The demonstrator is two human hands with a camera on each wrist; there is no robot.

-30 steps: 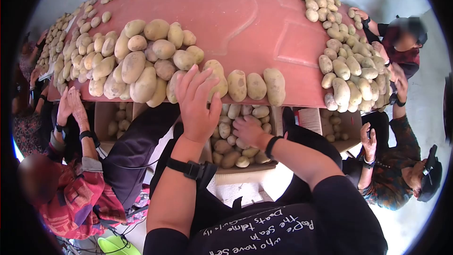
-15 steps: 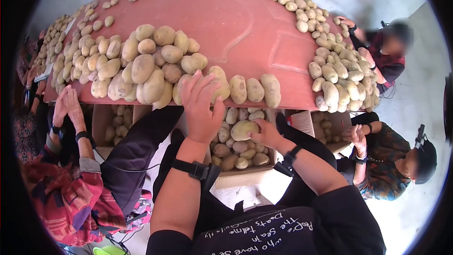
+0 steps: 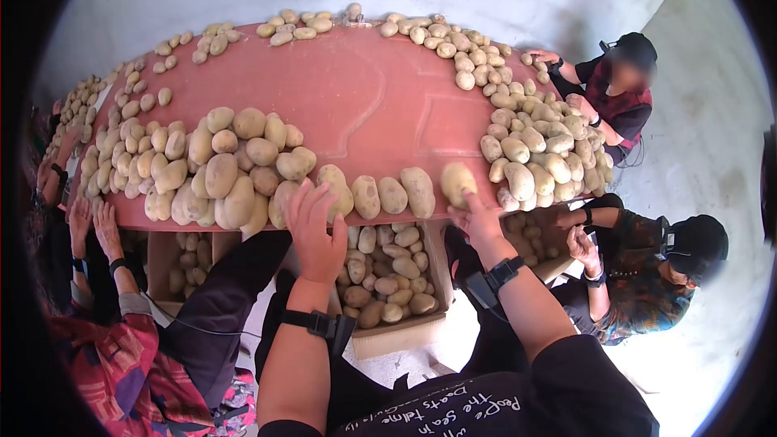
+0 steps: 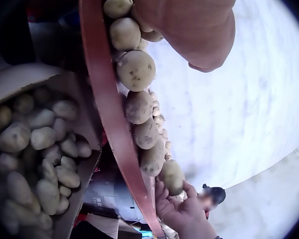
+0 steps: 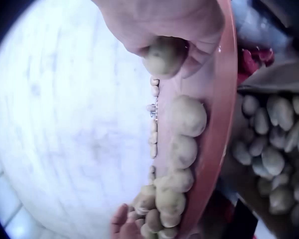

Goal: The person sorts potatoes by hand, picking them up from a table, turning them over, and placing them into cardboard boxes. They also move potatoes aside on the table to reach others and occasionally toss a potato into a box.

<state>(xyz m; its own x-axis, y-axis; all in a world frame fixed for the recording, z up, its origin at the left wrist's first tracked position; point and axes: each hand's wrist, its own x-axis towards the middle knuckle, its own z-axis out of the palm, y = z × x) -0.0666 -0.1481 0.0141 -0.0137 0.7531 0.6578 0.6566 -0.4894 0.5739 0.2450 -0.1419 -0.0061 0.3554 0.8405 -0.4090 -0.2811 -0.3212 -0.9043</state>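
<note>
My right hand point(image 3: 483, 225) grips a potato point(image 3: 459, 184) at the front edge of the red table point(image 3: 388, 93). In the right wrist view the fingers curl round that potato point(image 5: 164, 56). Just left of it, several large potatoes point(image 3: 392, 194) stand in a row along the edge. My left hand point(image 3: 314, 231) rests at the left end of this row with its fingers spread, close against the pile of potatoes point(image 3: 222, 174). Below the table edge, between my knees, a cardboard box point(image 3: 396, 344) holds many more potatoes point(image 3: 380, 275).
Another potato heap point(image 3: 550, 146) covers the table's right end, and small groups point(image 3: 295, 26) lie along the far edge. People sit on both sides, one in a patterned shirt point(image 3: 647, 283) at right. Further boxes point(image 3: 162, 263) stand under the table.
My right hand has taken a potato out of the box and lifted it to the table edge, right of the row. The left hand stays by the pile. The head view has shifted.
</note>
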